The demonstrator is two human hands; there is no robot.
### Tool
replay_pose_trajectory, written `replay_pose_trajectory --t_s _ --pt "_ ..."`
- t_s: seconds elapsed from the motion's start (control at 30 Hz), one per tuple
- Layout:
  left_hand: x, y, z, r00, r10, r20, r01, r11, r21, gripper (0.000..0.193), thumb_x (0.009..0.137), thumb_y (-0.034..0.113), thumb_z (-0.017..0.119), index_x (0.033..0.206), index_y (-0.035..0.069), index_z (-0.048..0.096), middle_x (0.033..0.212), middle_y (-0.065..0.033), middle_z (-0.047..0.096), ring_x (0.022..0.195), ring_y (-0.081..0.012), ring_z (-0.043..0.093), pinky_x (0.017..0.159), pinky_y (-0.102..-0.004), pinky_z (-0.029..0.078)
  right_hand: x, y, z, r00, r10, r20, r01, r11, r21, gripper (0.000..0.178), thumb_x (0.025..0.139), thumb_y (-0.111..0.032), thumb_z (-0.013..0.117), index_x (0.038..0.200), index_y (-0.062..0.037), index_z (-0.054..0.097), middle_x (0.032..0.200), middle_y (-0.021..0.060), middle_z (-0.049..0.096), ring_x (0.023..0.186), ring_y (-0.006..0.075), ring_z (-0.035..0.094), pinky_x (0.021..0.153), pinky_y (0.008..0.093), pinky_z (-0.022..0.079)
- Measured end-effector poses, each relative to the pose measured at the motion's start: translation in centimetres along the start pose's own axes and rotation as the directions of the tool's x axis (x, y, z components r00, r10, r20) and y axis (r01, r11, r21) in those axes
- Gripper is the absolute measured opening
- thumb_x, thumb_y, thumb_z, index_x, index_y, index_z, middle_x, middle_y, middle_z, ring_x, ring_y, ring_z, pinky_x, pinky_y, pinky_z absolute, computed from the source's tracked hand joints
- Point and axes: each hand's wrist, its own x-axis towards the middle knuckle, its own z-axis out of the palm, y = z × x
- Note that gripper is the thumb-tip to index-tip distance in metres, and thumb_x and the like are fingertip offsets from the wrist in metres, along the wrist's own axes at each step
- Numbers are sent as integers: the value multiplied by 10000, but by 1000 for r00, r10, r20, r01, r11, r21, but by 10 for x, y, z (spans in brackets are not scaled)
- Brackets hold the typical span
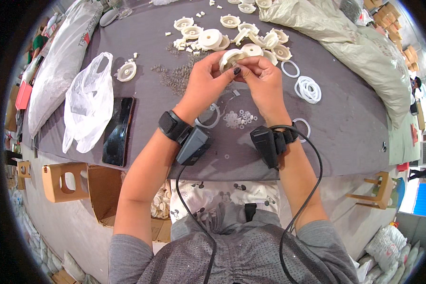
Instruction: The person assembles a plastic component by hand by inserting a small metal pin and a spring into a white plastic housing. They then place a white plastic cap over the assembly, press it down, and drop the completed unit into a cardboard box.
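Observation:
Over the far middle of the table, my left hand (208, 75) grips a cream round plastic part (229, 57), its thumb pressed at the underside. My right hand (261, 78) is closed at the same part, thumb and finger pinching close to what looks like a small metal spring (234, 63); the fingertips partly hide it. A heap of loose metal springs (174, 75) lies left of my hands. Beyond them sit several cream round plastic parts (209, 38). Small translucent washers (240, 119) are scattered between my wrists, and white rings (308, 90) are stacked to the right.
A white plastic bag (89, 106) and a dark phone (118, 132) lie at the left. Large woven sacks flank the table, one on the left (61, 66) and one on the right (359, 52). A cardboard box (104, 194) stands below the table's front edge. Cables run from both wrist devices.

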Motion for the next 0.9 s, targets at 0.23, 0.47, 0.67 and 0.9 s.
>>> replay_pose_trajectory --t_s 0.23,0.47,0.67,0.9 --pt "0 4 2 1000 -6 -13 7 996 93 336 812 33 574 1131 -33 491 978 -62 587 841 -83 553 733 -227 480 1 2 -2 999 42 -12 -41 998 50 92 810 16 554 889 62 566 814 119 628 720 145 615 658 253 528" --pt "-2 3 3 999 36 -38 -31 991 127 330 807 27 572 1123 -31 496 961 -56 589 840 -78 550 724 -224 475 -1 -2 2 997 68 -24 -65 993 95 86 807 17 558 876 69 569 806 130 628 703 154 617 643 262 536" --pt "0 -3 0 999 17 -28 -12 983 186 325 815 36 564 1124 -33 490 959 -64 587 846 -90 557 716 -228 490 -1 3 2 997 37 -61 -33 998 58 85 797 22 571 868 66 551 799 136 628 701 156 619 633 265 537" --pt "-1 -3 -1 998 57 -13 -50 953 298 314 823 58 564 1117 -29 495 963 -75 590 854 -100 561 739 -237 480 -2 4 3 991 103 -81 -95 991 98 91 798 23 568 879 61 550 804 139 628 699 159 621 625 264 537"
